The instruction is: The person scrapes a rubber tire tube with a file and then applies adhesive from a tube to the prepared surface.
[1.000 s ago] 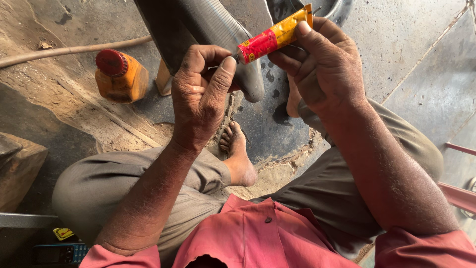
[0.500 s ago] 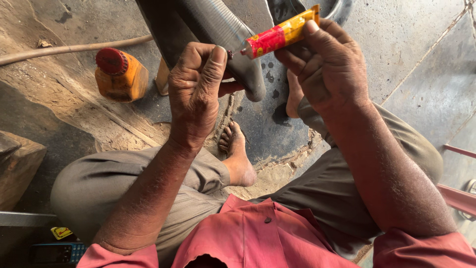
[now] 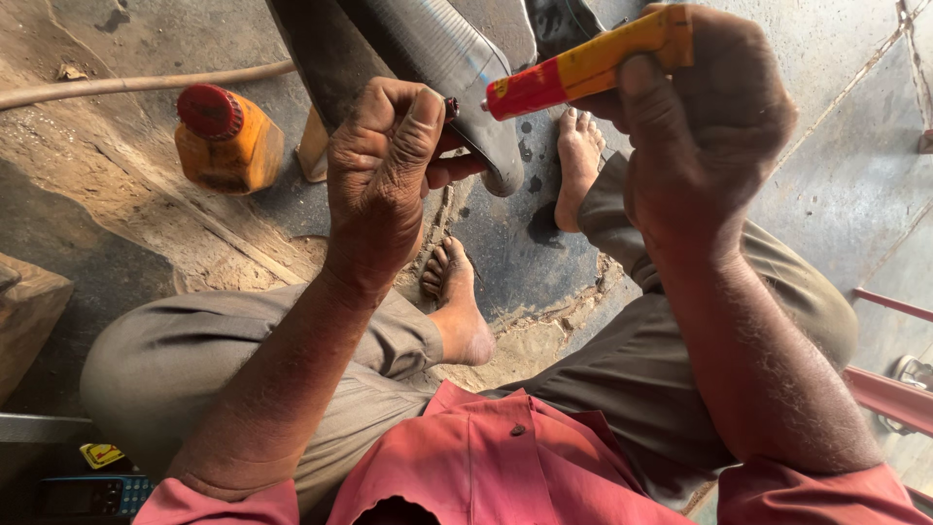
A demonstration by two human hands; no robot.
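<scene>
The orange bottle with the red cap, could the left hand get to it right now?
Probably yes. The orange bottle stands on the ground with nothing between it and the left hand. But that hand's fingers are pinched around something small, so they aren't free.

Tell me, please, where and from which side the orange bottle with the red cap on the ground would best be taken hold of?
Probably around the flat-sided body of the orange bottle, just below its red cap, coming down from above. It stands upright and apart from both hands, with the hose behind it and bare ground in front, so the top and near side are free.
</scene>
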